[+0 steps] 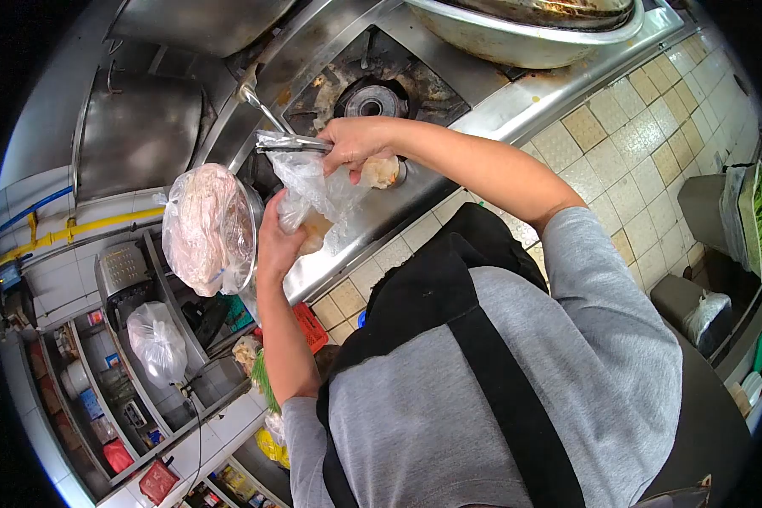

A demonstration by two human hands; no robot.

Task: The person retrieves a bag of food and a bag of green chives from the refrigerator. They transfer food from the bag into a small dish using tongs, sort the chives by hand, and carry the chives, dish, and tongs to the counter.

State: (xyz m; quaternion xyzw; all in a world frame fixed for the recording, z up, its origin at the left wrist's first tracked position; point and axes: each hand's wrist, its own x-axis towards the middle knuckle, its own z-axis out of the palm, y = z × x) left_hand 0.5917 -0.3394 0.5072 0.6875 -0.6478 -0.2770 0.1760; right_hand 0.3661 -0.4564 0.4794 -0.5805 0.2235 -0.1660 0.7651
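Note:
A crumpled clear plastic bag (305, 178) hangs between my two hands over the steel counter edge. My left hand (281, 244) is closed round its lower side, and something pale brown shows beside the fingers. My right hand (357, 146) is closed at the top of the bag, with a slim silver metal tool (292, 143), possibly tongs, jutting out to the left. A pale yellowish lump (383, 172) sits just below the right fingers; its kind is unclear. Left of my left hand, a large bag of pinkish, raw-looking meat (210, 229) rests in a metal bowl (252, 220).
A gas burner (372, 102) lies beyond my hands, a ladle-like utensil (250, 93) beside it. A large metal basin (533, 38) stands at the upper right. Drawers (118, 398), a white bag (157, 343) and a red basket (311, 328) are lower left. Bins (694, 309) stand right.

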